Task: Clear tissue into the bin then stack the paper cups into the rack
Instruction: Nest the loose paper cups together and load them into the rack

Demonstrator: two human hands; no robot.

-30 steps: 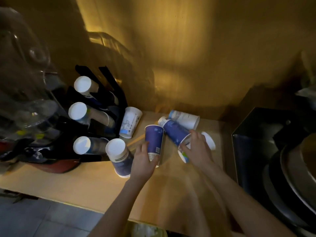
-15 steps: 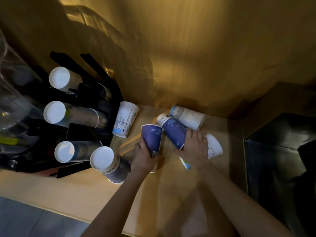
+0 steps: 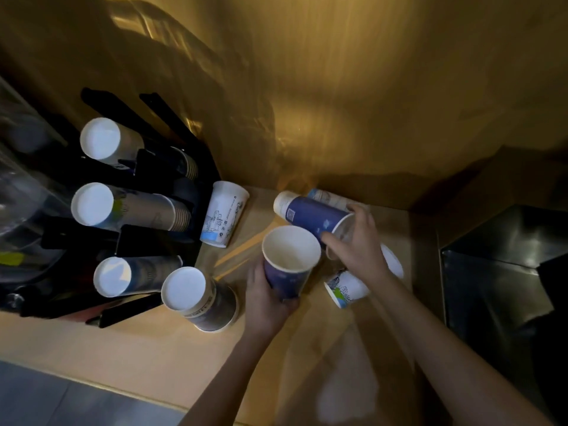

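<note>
My left hand point(image 3: 266, 295) grips a blue paper cup point(image 3: 289, 262), mouth up, lifted over the wooden counter point(image 3: 138, 358). My right hand point(image 3: 358, 244) holds a second blue cup point(image 3: 310, 215) on its side by the rim, raised off the counter. Behind it lies a white cup point(image 3: 330, 198), partly hidden. Another white cup point(image 3: 345, 290) lies under my right wrist. A white cup point(image 3: 222, 215) stands upside down beside the black rack point(image 3: 159, 229). The rack holds three rows of stacked cups point(image 3: 129, 207). A blue stack point(image 3: 199, 299) leans at its foot.
A dark metal bin or box point(image 3: 504, 272) stands at the right edge of the counter. Clear plastic items point(image 3: 21, 186) sit left of the rack. A golden wall point(image 3: 338, 87) closes the back. The floor point(image 3: 61, 401) shows at bottom left.
My left hand turned its blue cup mouth up and raised it. My right hand lifted the other blue cup off the counter by its rim.
</note>
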